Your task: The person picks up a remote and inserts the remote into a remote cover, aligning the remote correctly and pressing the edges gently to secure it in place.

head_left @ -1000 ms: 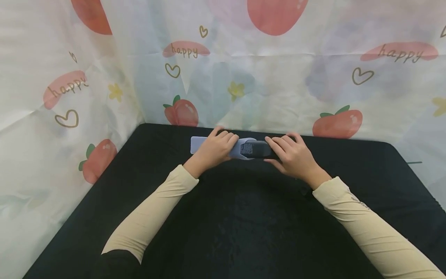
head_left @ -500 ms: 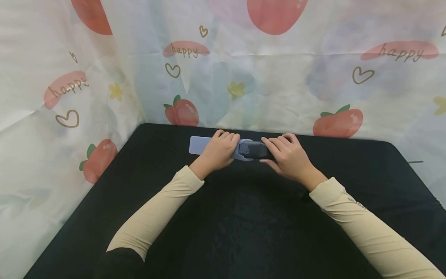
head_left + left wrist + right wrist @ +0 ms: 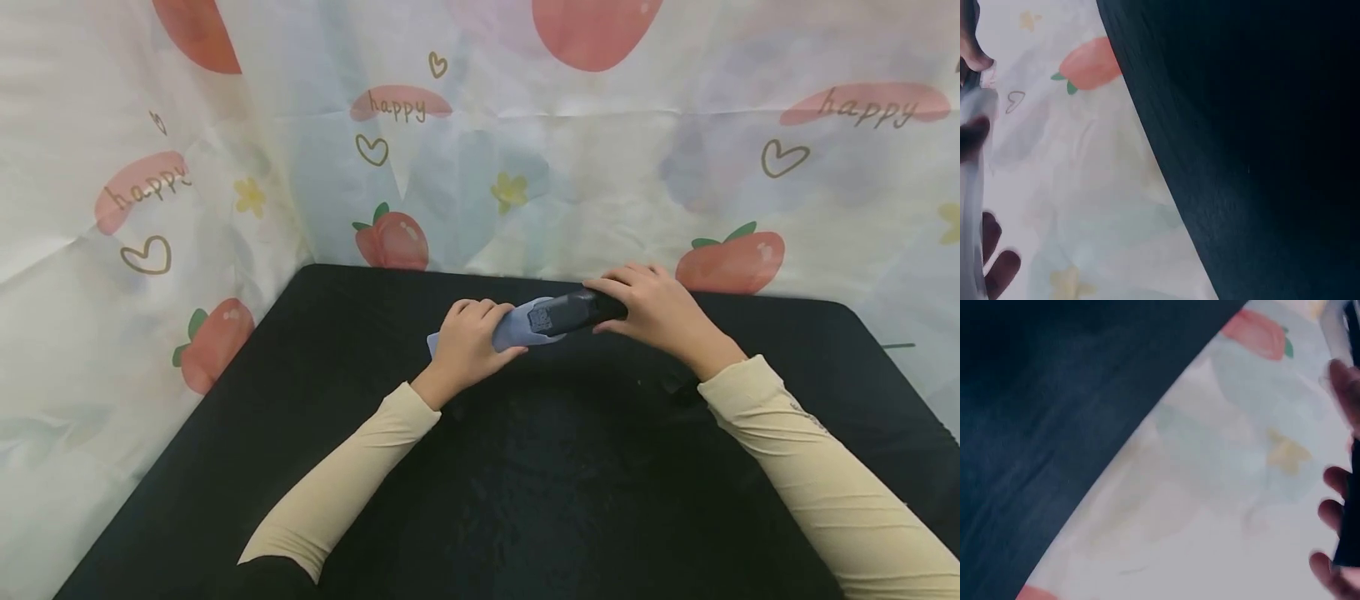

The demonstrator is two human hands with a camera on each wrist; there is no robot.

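Right now both hands are on the same long object, lifted a little off the black table (image 3: 525, 467) near its far edge. The left hand (image 3: 468, 342) has its fingers curled over the pale blue strip (image 3: 517, 329), whose free end pokes out just past that hand's outer side. The right hand (image 3: 656, 312) wraps its fingers round the black handle (image 3: 573, 312), which sits between the 2 hands and slants up toward the right one. To my eye, gripping the 2 ends this way lets each hand steady its own half, so the dark part and the pale part can be worked against each other where they meet, just beside the left fingertips.

Both wrist views are blurred; the left one shows only dark fingers (image 3: 1000, 269) against a pale edge, the right one fingers (image 3: 1335, 515) beside something black.

Counting: 2 hands, 2 beige sleeves, 1 pale strip, 1 black handle, 1 table. Beyond the hands hangs 1 printed curtain (image 3: 525, 167) with peaches, hearts and the word "happy".
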